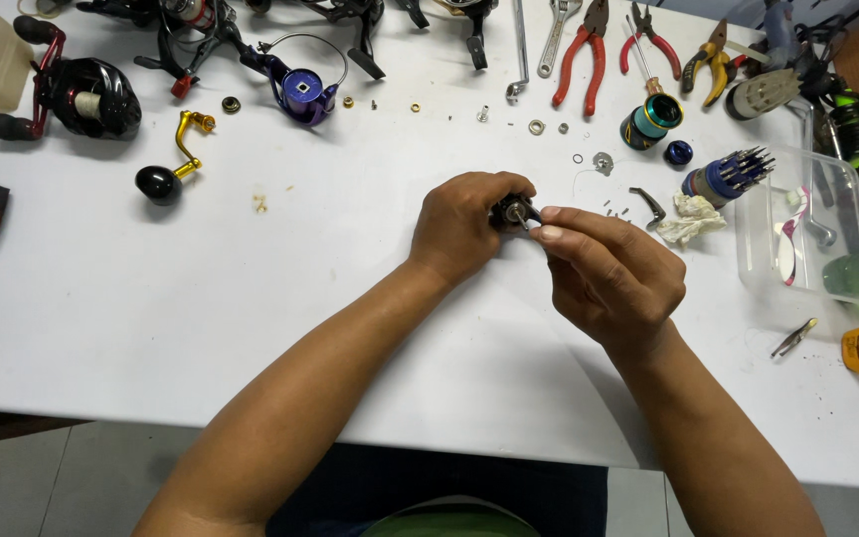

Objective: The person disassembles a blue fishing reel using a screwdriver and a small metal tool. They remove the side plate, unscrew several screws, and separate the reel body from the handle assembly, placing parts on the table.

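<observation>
Centrally, the left hand grips a small dark reel part, steadying it (near the tabletop's far edge) while the right hand pinches its stem.

Head camera looks steeply down, close over the white table.

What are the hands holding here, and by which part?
The left hand grips a small dark round metal reel part around its body. The right hand pinches at its front end with thumb and forefinger; what it pinches cannot be told.
</observation>
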